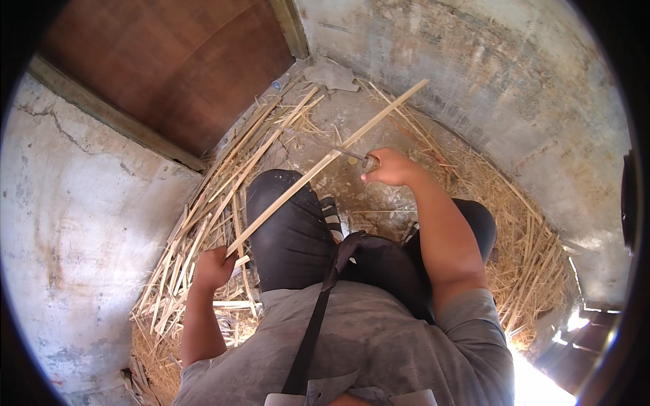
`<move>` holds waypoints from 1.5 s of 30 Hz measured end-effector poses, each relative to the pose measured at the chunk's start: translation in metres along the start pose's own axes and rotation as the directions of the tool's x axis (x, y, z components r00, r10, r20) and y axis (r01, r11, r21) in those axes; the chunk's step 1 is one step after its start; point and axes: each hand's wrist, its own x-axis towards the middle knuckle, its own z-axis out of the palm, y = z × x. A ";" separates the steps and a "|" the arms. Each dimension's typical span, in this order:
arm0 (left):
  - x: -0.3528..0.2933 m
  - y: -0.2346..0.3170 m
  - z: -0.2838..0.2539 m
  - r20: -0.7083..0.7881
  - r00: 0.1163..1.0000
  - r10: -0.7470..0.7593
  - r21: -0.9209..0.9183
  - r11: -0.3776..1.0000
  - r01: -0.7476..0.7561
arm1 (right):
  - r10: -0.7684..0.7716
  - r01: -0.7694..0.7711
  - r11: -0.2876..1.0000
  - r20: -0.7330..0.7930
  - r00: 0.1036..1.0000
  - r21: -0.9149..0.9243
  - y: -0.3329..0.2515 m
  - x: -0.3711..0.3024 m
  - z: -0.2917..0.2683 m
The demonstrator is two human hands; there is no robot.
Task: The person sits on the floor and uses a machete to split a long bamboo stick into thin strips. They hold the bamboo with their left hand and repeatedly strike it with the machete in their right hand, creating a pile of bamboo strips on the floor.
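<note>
A long pale bamboo strip (291, 190) slants across my left knee, from the lower left up toward the far wall. My left hand (214, 268) is closed around its near end. In my right hand (391, 168) is the handle of a knife (351, 155), its thin blade pointing left. The blade meets the strip a little beyond its middle; whether it cuts into the strip I cannot make out. My right fingers wrap the handle, which is partly hidden by them.
Several split bamboo strips (223, 196) lie in a pile on my left. Shavings (521, 250) heap along the wall (474, 68) on my right. A brown wooden door (176, 68) stands at the far left. A flat grey slab (332, 74) lies in the far corner.
</note>
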 end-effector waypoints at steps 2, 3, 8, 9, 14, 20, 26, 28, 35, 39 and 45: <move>0.008 0.000 0.010 -0.039 0.998 0.054 -0.020 0.998 -0.054 | 0.012 -0.016 0.999 -0.081 0.997 -0.045 0.002 -0.001 0.003; 0.012 0.001 0.013 -0.059 0.995 0.080 -0.028 0.996 -0.081 | 0.016 -0.024 0.997 -0.121 0.992 -0.067 0.003 -0.002 0.003; 0.016 0.004 0.006 0.054 0.998 -0.012 -0.050 0.999 0.014 | 0.030 -0.053 0.995 -0.253 0.967 -0.088 0.013 -0.013 -0.022; 0.013 0.000 0.005 0.052 0.999 -0.015 -0.060 0.998 0.018 | 0.062 -0.093 0.991 -0.292 0.955 -0.095 0.015 -0.015 -0.031; 0.001 -0.008 0.006 0.023 1.000 -0.008 -0.082 0.997 0.010 | 0.449 -0.328 0.831 -0.194 0.872 0.449 0.034 -0.014 -0.045; -0.002 -0.015 0.008 -0.031 0.999 0.023 -0.039 0.999 -0.024 | -0.036 0.038 0.994 0.029 0.999 -0.101 -0.004 0.003 0.012; 0.001 -0.011 0.005 0.011 0.999 -0.033 -0.079 0.996 0.034 | -0.056 0.050 0.996 -0.076 0.996 -0.079 0.007 -0.001 -0.001; -0.001 -0.008 0.009 -0.015 1.000 -0.023 -0.077 0.997 0.022 | 0.156 -0.127 0.981 -0.202 0.967 0.146 0.019 -0.008 -0.021; 0.001 -0.004 0.020 -0.017 1.000 0.016 -0.081 0.997 -0.017 | 0.337 -0.212 0.836 -0.168 0.926 0.506 0.033 -0.004 -0.019; -0.002 0.008 0.011 -0.040 0.999 0.005 -0.051 0.999 -0.007 | 0.090 -0.130 0.944 0.141 0.986 0.305 -0.010 -0.003 0.006; -0.004 0.006 0.011 -0.026 0.999 -0.033 0.001 0.999 0.033 | 0.072 -0.071 0.940 0.010 0.997 0.332 0.008 0.001 -0.006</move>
